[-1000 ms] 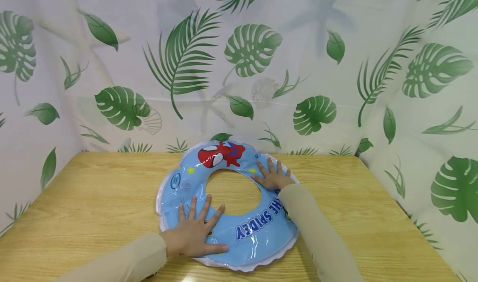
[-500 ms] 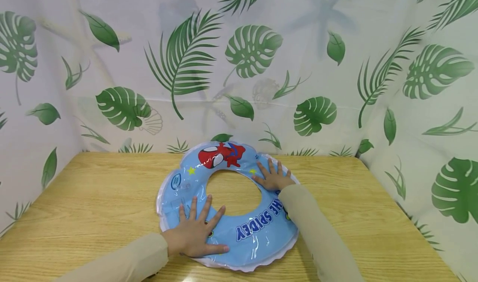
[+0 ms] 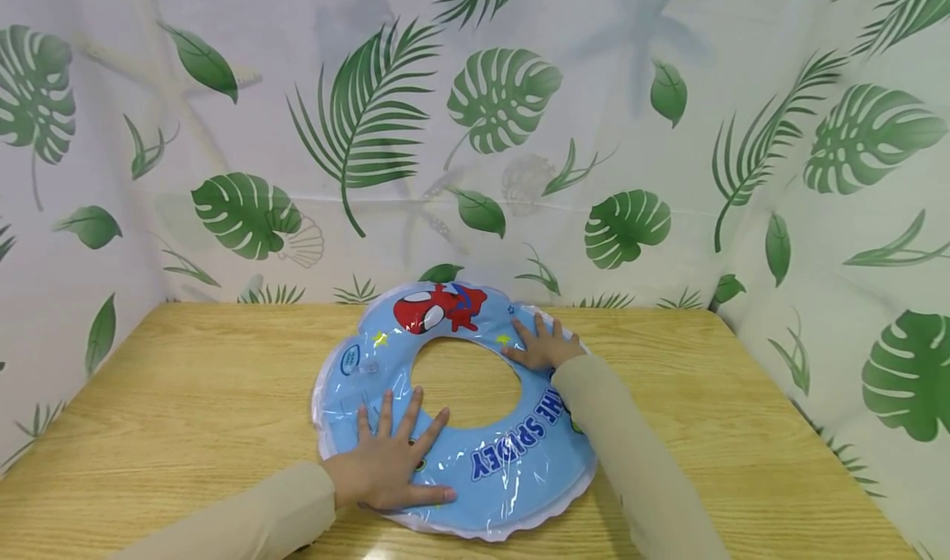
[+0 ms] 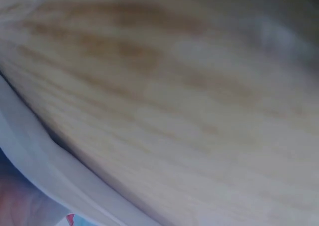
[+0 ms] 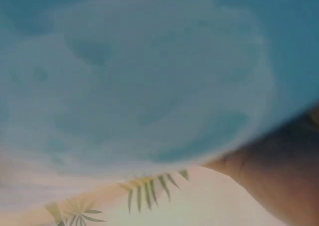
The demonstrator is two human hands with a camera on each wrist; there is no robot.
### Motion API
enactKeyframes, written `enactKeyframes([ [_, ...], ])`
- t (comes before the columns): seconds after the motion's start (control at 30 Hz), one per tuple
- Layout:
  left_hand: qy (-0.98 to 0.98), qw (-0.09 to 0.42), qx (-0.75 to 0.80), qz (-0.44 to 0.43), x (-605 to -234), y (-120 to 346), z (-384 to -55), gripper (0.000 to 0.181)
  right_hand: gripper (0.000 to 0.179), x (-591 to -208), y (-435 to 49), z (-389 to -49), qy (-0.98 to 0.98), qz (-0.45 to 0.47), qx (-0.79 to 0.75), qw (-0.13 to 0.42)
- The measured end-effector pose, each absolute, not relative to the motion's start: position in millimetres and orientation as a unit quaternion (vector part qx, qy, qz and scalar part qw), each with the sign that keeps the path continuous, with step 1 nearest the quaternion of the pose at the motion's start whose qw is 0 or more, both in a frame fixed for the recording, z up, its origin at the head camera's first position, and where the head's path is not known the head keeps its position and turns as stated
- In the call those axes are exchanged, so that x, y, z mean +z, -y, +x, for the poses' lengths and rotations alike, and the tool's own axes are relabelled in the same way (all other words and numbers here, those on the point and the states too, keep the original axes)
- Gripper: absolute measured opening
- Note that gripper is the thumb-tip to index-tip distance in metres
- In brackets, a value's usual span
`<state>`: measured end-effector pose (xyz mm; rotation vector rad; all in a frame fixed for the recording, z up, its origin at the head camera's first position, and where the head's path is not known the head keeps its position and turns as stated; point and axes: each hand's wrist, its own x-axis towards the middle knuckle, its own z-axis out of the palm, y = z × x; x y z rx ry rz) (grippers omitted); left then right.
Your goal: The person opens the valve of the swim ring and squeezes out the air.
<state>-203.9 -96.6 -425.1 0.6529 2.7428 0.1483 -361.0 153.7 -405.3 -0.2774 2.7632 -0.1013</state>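
A light blue inflatable swim ring [image 3: 505,494] lies flat on the wooden table, with a red cartoon figure on its far side and "THE SPIDEY" lettering on its near right. Its clear valve [image 3: 366,369] shows at the left. My left hand [image 3: 389,461] rests on the ring's near left part, fingers straight and spread. On the far right part lies my right hand [image 3: 544,347], also with fingers extended, palm down. The left wrist view is mostly blurred table with the ring's pale edge [image 4: 65,173]. Blurred blue ring surface [image 5: 139,86] fills much of the right wrist view.
The wooden table [image 3: 223,378] stretches out on both sides of the ring. A white curtain [image 3: 519,238] printed with green leaves hangs behind the table's back edge and along both sides.
The right hand and forearm have shifted very slightly to the right, and the ring's near right edge has moved a little with them. The left hand stays in place.
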Motion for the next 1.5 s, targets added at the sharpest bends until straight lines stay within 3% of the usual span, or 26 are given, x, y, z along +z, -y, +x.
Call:
enactKeyframes([
  [0.57, -0.959, 0.151, 0.048, 0.233, -424.8, 95.4, -203.7, 0.097, 0.073, -406.8, -102.1, -386.8, -0.980, -0.139, -0.097, 0.103],
  [1.5, -0.956, 0.165, 0.052, 0.238, -425.7, 97.4, -206.2, 0.094, 0.059, -425.5, -81.8, -381.9, -0.980, -0.101, -0.061, 0.158],
])
